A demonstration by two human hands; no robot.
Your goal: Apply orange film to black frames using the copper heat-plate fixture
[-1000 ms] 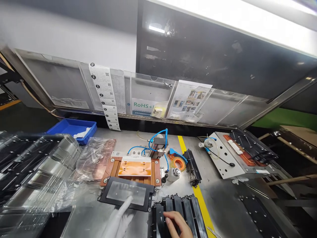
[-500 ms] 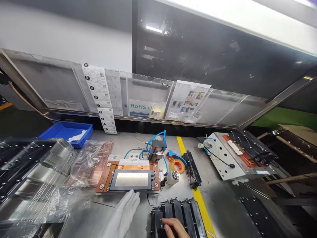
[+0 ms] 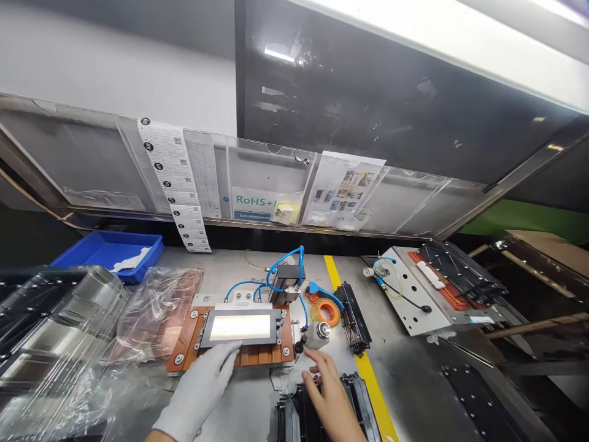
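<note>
My left hand [image 3: 202,383], in a white glove, rests its fingertips at the front edge of a black frame with a pale, shiny window [image 3: 240,327]. Its fingers are stretched out, with none wrapped round the frame. The frame lies on a brown fixture [image 3: 177,358] with screws at its corners and slots along the front. My bare right hand [image 3: 327,388] is open, fingers slightly bent and apart. Its fingertips are close to the black knob [image 3: 299,347] at the fixture's right side; contact is not clear. Beneath that hand lies a black ribbed part [image 3: 363,399], partly hidden.
Behind the fixture stands a black cylinder block [image 3: 288,277] with blue air hoses. A bottle [image 3: 315,336], orange tape roll [image 3: 327,313] and black strip part [image 3: 352,319] lie to its right. Plastic-wrapped parts [image 3: 69,331] and a blue tray [image 3: 78,248] are left, another fixture [image 3: 400,294] far right.
The black frame has shifted back on the fixture, uncovering the front slots and covering the orange strip behind. My right hand has moved up from the ribbed part toward the knob.
</note>
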